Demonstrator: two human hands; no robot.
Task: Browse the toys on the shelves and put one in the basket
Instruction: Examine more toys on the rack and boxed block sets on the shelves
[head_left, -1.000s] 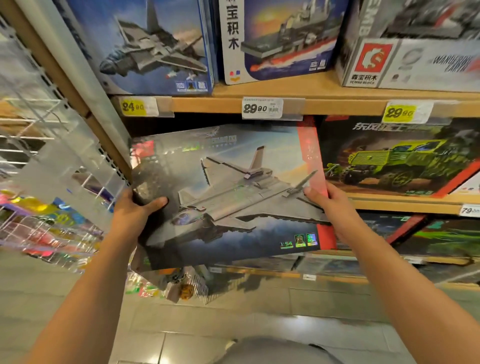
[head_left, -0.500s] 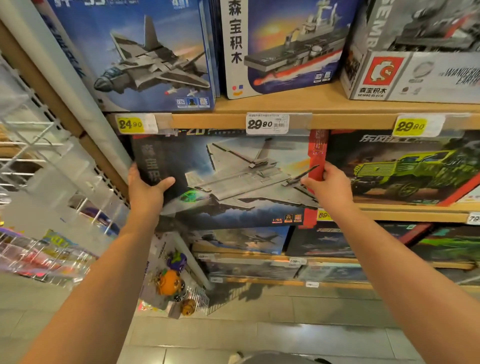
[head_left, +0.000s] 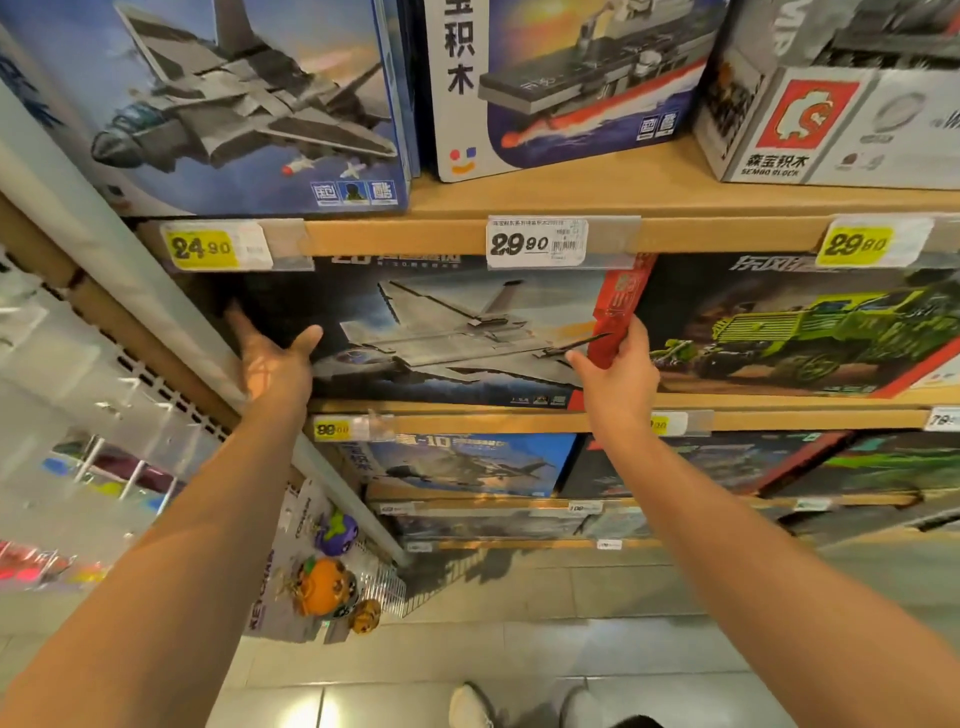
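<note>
A dark toy box picturing a grey fighter jet (head_left: 457, 332) stands upright on the middle shelf (head_left: 519, 410), under the 29.90 price tag (head_left: 537, 241). My right hand (head_left: 618, 374) pinches the box's red right edge between thumb and fingers. My left hand (head_left: 275, 364) is at the box's left end with fingers spread, holding nothing. No basket is in view.
Beside it on the right stands a green truck box (head_left: 805, 332). The shelf above holds a blue jet box (head_left: 249, 104), a warship box (head_left: 571, 88) and a grey brick box (head_left: 831, 104). A helicopter box (head_left: 467, 462) sits below. Pumpkin keychains (head_left: 324, 584) hang lower left.
The jet box, held out in front of me in both hands, has gone up and back onto the middle shelf. My left hand has let go and spread open.
</note>
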